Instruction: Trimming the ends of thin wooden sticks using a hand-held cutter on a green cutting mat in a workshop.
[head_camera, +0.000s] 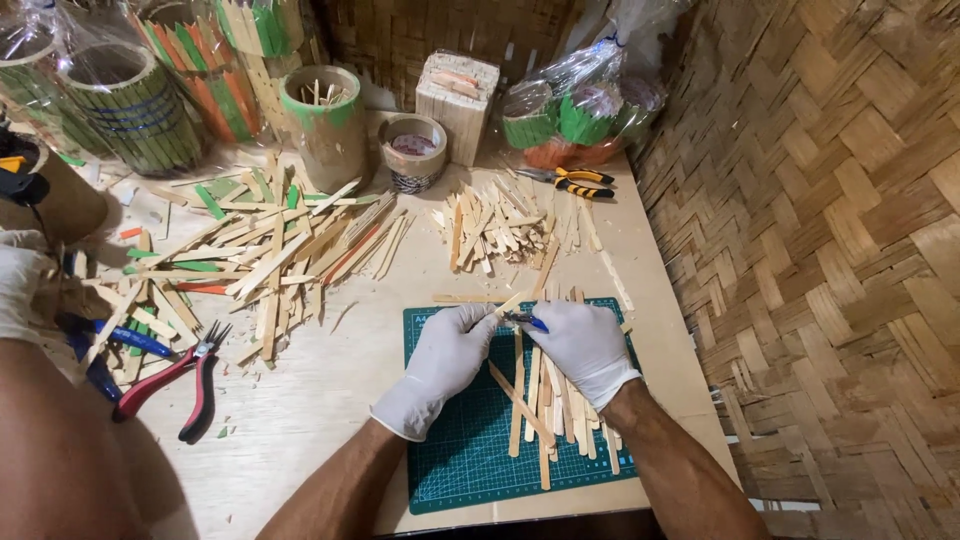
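Both my hands wear white gloves and meet over a green cutting mat (470, 455). My left hand (440, 362) pinches the end of a thin wooden stick (511, 303) that points up and to the right. My right hand (583, 345) is closed around a small blue-handled tool (529, 321) whose tip touches that stick. Several loose wooden sticks (553, 415) lie on the mat under and below my right hand.
A big heap of plain, green and orange sticks (270, 250) covers the left of the table, a smaller pile (500, 225) lies behind the mat. Red-handled pliers (180, 378), yellow-handled pliers (570, 181), a tape roll (413, 150), stick-built cups (130, 105) and a woven wall (820, 230) surround them.
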